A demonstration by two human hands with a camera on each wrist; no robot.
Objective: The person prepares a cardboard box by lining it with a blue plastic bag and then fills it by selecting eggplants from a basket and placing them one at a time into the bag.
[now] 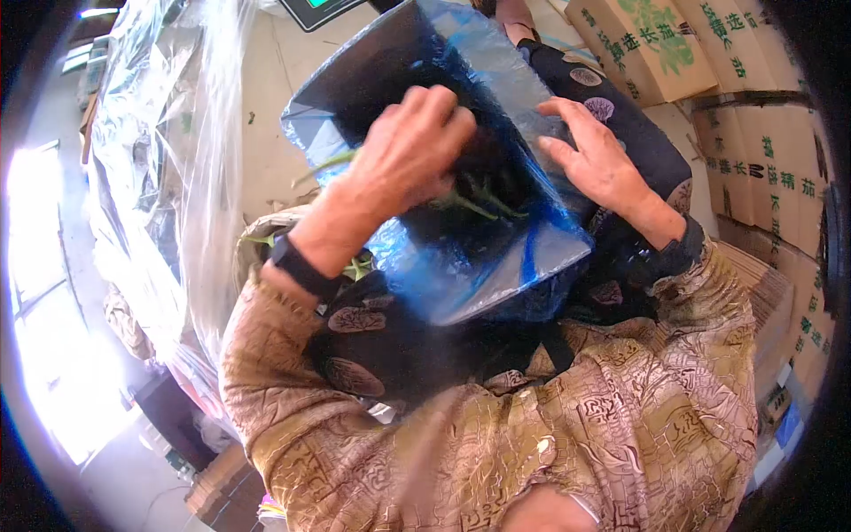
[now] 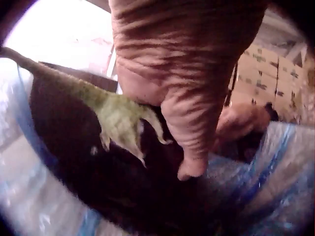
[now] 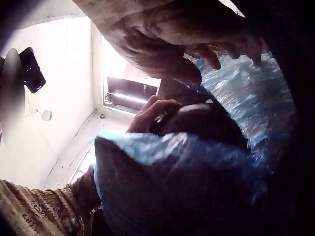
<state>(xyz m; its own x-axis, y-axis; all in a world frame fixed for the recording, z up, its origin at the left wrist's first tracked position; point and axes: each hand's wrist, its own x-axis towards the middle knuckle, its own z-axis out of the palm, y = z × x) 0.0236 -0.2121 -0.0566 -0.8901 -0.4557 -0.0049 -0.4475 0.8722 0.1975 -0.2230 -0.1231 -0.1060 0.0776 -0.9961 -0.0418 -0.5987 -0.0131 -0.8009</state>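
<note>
My left hand [image 1: 412, 146] grips a dark eggplant over an upright box lined with a blue-tinted plastic bag [image 1: 496, 279]. Beside the wrist, the green stem of that eggplant [image 2: 118, 118] sticks out; most of its dark body is hidden by the hand and shade. More green-stemmed eggplants [image 1: 483, 202] lie inside the lined box. On the box's right side, my right hand [image 1: 594, 155] has its thumb and fingers spread, with the fingertips right at the bag's edge. The right wrist view has these fingers [image 3: 206, 56] above the plastic, holding nothing.
Printed cardboard boxes [image 1: 762, 168] are stacked on the right. Clear plastic sheeting [image 1: 160, 177] hangs on the left. Below my left wrist, green stems [image 1: 357, 266] show in a sack. A device with a green display [image 1: 321, 7] sits at the top.
</note>
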